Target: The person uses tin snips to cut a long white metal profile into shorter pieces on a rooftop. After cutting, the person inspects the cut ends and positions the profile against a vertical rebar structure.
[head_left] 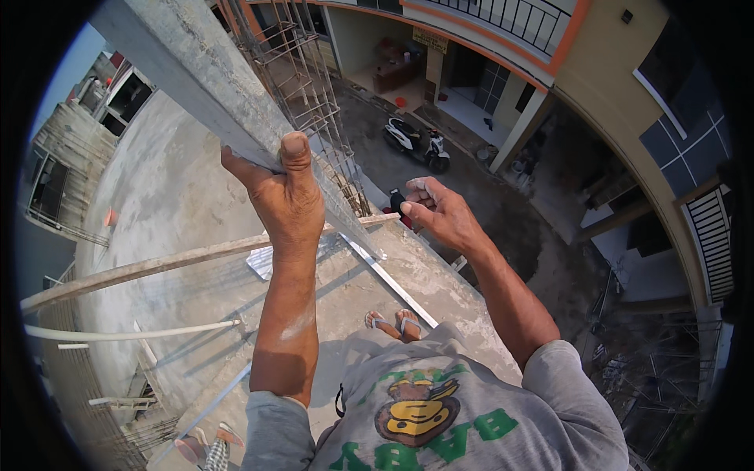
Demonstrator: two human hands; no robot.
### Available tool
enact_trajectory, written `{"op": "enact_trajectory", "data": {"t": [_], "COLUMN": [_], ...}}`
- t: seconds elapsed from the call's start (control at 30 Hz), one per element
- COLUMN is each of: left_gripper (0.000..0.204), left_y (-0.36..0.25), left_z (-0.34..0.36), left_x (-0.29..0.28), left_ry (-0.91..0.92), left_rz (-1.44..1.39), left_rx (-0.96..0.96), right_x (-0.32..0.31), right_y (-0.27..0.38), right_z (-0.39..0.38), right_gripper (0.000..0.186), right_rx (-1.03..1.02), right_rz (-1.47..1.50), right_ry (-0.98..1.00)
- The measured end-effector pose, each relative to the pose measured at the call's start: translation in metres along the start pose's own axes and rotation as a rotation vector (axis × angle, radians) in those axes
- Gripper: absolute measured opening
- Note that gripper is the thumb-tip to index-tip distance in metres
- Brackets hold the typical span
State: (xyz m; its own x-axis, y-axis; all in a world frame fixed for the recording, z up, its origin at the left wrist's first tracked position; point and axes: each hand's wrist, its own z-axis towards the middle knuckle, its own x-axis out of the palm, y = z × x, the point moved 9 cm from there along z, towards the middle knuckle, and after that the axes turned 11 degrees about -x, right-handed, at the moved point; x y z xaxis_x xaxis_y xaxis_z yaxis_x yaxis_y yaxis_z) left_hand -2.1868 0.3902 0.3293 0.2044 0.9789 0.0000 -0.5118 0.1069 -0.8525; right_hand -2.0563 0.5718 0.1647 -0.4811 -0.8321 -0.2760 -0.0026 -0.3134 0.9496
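Observation:
My left hand (279, 192) grips the side of a grey, rough-faced upright post (196, 63), its thumb on the near face and fingers curled round the edge. My right hand (440, 216), to the right of the post, has curled fingers around a small black object (397, 202), too small to make out. A rebar cage (314, 86) stands behind the post. My sandalled feet (385, 322) are on a concrete slab (157, 204), beside a metal strip (404, 298).
A wooden batten (173, 257) and white pipe (149, 334) cross on the left. The slab's edge drops to a paved lane with a scooter (416, 145) and facing buildings (605, 63). Another person's patterned-clad leg (218, 451) shows at lower left.

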Motion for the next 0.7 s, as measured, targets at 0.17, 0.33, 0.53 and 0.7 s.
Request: {"op": "enact_trajectory", "data": {"t": [0.17, 0.33, 0.53, 0.7], "left_gripper": [0.081, 0.068, 0.053, 0.054], "left_y": [-0.002, 0.043, 0.172, 0.246], "left_z": [0.02, 0.045, 0.001, -0.154], "left_x": [0.021, -0.014, -0.157, -0.327], "left_ry": [0.178, 0.393, 0.179, -0.151], "left_rz": [0.017, 0.25, 0.212, 0.243], "left_rx": [-0.002, -0.16, -0.616, -1.182], "right_x": [0.064, 0.095, 0.091, 0.073], "right_y": [0.159, 0.147, 0.128, 0.123], "right_z": [0.056, 0.108, 0.146, 0.15], "right_gripper": [0.067, 0.056, 0.054, 0.061], "right_rx": [-0.769, -0.448, -0.337, -0.402], "right_rz": [-0.255, -0.091, -0.18, -0.105], "right_ry": [-0.111, -0.204, -0.232, -0.418]}}
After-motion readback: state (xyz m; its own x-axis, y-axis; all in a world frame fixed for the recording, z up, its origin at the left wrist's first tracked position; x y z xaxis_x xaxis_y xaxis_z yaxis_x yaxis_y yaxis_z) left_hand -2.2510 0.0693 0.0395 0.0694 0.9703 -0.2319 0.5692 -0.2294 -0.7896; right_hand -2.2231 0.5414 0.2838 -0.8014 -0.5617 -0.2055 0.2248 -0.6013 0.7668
